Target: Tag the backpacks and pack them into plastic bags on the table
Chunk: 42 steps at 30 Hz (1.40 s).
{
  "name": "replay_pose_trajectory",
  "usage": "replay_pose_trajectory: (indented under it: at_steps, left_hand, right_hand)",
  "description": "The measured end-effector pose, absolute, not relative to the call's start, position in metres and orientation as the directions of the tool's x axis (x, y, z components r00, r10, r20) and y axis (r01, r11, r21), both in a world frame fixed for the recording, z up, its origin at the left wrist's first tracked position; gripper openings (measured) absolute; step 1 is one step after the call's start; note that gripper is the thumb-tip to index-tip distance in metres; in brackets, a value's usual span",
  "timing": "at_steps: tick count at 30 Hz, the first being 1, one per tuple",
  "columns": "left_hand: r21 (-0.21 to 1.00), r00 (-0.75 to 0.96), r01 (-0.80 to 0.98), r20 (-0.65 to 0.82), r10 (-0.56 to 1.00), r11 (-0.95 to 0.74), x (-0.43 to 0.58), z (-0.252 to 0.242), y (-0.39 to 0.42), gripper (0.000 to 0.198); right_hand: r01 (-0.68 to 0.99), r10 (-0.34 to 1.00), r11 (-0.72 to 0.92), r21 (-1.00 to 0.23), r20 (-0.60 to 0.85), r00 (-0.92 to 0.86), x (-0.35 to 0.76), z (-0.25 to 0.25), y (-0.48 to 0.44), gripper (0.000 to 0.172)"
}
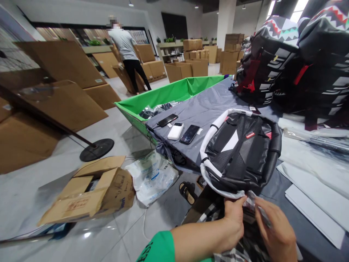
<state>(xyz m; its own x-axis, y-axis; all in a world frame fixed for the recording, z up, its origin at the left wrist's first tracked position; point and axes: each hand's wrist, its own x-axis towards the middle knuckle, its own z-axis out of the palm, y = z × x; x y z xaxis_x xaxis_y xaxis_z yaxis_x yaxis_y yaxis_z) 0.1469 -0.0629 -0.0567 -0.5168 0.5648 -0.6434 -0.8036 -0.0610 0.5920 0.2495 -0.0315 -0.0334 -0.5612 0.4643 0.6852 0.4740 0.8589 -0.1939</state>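
Observation:
A black backpack (241,149) with white trim lies back-side up on the grey table cover (207,105), at its near edge. My left hand (233,218) pinches the thin clear plastic wrapping (252,200) at the backpack's near end, fingers closed on it. My right hand (275,229) grips the same wrapping just to the right, fingers curled around it. My left arm in a green sleeve enters from the bottom.
Two phones (190,134) and a white power bank (175,131) lie on the table's left part. Patterned backpacks (272,58) stack at the back right, flat plastic bags (313,174) at right. A green bin (174,95), open carton (89,193), floor stand (96,149), and a person (128,54) among boxes.

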Motion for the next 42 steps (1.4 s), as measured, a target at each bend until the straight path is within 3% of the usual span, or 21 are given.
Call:
replay_pose_trajectory:
  at_steps: [3, 7, 9, 16, 26, 32, 38, 42]
  left_hand:
    - [0.625, -0.544, -0.779, -0.63, 0.555, -0.054, 0.15, -0.061, -0.063, 0.03]
    - [0.641, -0.552, -0.767, -0.632, 0.544, -0.034, 0.151, -0.065, -0.064, 0.027]
    - [0.638, -0.545, -0.77, -0.643, 0.539, -0.017, 0.15, -0.063, -0.066, 0.027]
    - [0.635, -0.518, -0.772, -0.654, 0.551, 0.027, 0.144, -0.048, -0.07, 0.028]
    - [0.602, -0.46, -0.792, -0.695, 0.552, 0.098, 0.143, -0.051, -0.079, 0.023]
    - [0.454, -0.351, -0.887, -0.778, 0.521, 0.081, 0.144, -0.045, -0.071, 0.015]
    - [0.409, -0.316, -0.911, -0.765, 0.561, 0.044, 0.146, -0.046, -0.067, 0.022]
    - [0.416, -0.328, -0.909, -0.73, 0.599, 0.008, 0.144, -0.046, -0.07, 0.032]
  right_hand:
    - [0.583, 0.525, 0.787, -0.201, 0.714, -0.463, 0.238, -0.031, -0.023, 0.022]
    - [0.675, 0.474, 0.737, 0.006, 0.707, -0.524, 0.228, -0.03, -0.014, 0.025]
    - [0.658, 0.453, 0.752, 0.051, 0.685, -0.571, 0.229, -0.028, -0.011, 0.026]
    - [0.604, 0.515, 0.796, -0.044, 0.575, -0.636, 0.237, -0.02, -0.009, 0.026]
    - [0.657, 0.488, 0.752, 0.058, 0.62, -0.614, 0.229, -0.035, -0.015, 0.018]
    - [0.587, 0.422, 0.803, 0.105, 0.595, -0.684, 0.236, -0.031, -0.02, 0.023]
    - [0.562, 0.384, 0.789, 0.249, 0.513, -0.767, 0.235, -0.016, -0.019, 0.025]
    - [0.554, 0.37, 0.801, 0.228, 0.539, -0.757, 0.235, -0.019, -0.014, 0.02]
